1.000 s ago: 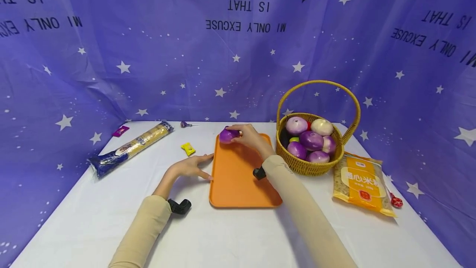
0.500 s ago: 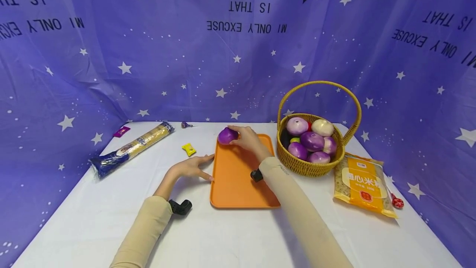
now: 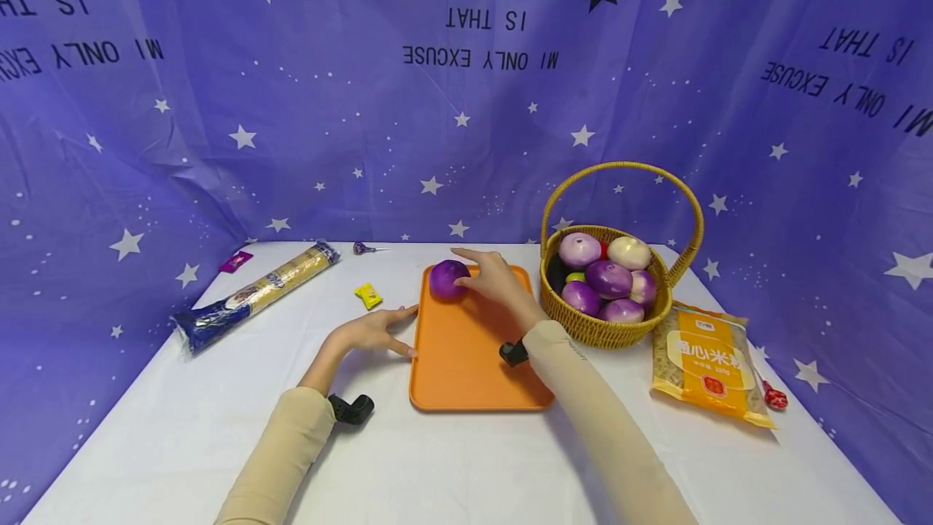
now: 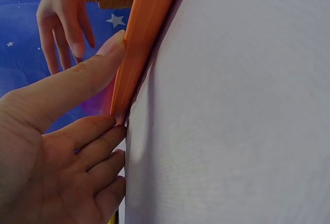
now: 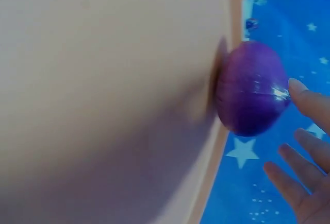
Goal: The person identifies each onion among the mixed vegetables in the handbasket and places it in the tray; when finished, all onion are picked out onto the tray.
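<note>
A glossy purple onion [image 3: 449, 279] sits on the far left part of an orange tray [image 3: 466, 363]. My right hand [image 3: 499, 280] is just right of it, fingers spread. In the right wrist view the right thumb [image 5: 304, 98] is at the side of the onion [image 5: 252, 87]; whether it touches, I cannot tell. The other fingers are apart from it. My left hand [image 3: 372, 330] lies at the tray's left edge. In the left wrist view its thumb [image 4: 95, 72] and fingertips touch the tray's rim [image 4: 142, 38], fingers fairly straight.
A wicker basket [image 3: 598, 330] of several purple and whitish onions stands right of the tray. Beside it lie an orange bag of pasta [image 3: 710, 363] and a red lollipop [image 3: 775, 397]. At left are a spaghetti pack [image 3: 258, 294], a yellow candy [image 3: 368, 295], a purple wrapper [image 3: 236, 262] and a dark lollipop [image 3: 362, 249].
My right hand has let go of the onion and opened, drawing slightly right. The onion now rests on the tray, a little nearer. My left hand has stayed at the tray edge.
</note>
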`<state>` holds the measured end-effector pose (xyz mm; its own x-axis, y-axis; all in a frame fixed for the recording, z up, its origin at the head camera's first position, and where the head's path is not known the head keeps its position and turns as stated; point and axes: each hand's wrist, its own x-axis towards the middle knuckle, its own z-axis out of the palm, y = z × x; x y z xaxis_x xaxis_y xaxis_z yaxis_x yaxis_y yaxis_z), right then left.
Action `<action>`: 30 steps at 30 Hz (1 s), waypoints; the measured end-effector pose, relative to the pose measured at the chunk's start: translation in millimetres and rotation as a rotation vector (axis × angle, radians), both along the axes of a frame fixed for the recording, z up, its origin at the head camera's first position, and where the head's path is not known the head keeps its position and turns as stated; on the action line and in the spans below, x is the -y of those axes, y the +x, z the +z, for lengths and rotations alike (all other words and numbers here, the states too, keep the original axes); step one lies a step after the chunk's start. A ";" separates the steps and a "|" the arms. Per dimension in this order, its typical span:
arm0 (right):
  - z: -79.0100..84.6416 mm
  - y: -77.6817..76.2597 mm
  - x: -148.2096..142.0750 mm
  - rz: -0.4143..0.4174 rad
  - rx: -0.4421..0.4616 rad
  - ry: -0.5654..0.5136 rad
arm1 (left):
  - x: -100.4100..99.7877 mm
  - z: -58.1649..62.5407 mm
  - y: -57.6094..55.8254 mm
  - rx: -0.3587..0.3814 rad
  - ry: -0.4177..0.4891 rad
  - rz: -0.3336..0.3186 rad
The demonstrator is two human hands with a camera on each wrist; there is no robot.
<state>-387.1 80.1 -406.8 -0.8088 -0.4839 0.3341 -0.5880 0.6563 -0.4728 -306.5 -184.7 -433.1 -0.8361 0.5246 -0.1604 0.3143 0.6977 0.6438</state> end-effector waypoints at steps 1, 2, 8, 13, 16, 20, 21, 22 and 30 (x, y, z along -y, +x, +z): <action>1.3 3.1 -2.3 -0.003 -0.006 -0.023 | -0.2 -0.2 0.1 0.001 0.001 0.001; 2.9 6.6 -4.7 -0.006 -0.014 -0.041 | -0.4 -0.3 0.3 -0.005 0.001 -0.001; 17.9 37.3 -26.3 -0.020 -0.085 -0.095 | -1.7 -1.3 1.2 0.014 0.004 0.014; 30.9 62.5 -54.0 0.014 -0.129 -0.135 | -1.1 -1.3 1.8 0.009 0.000 0.013; 36.1 72.8 -69.4 0.011 -0.139 -0.142 | 0.6 -1.1 2.2 0.003 -0.003 0.012; 42.1 80.7 -86.7 -0.021 -0.136 -0.090 | 2.8 -1.5 3.1 0.010 -0.003 0.019; 43.7 81.3 -91.5 -0.029 -0.134 -0.074 | 2.9 -1.5 3.4 0.011 0.000 0.017; 45.9 82.2 -96.6 -0.037 -0.137 -0.063 | 2.7 -1.6 3.3 0.012 0.001 0.017; 66.5 89.3 -146.2 -0.198 -0.161 -0.052 | -0.3 -0.6 2.8 0.018 0.000 0.015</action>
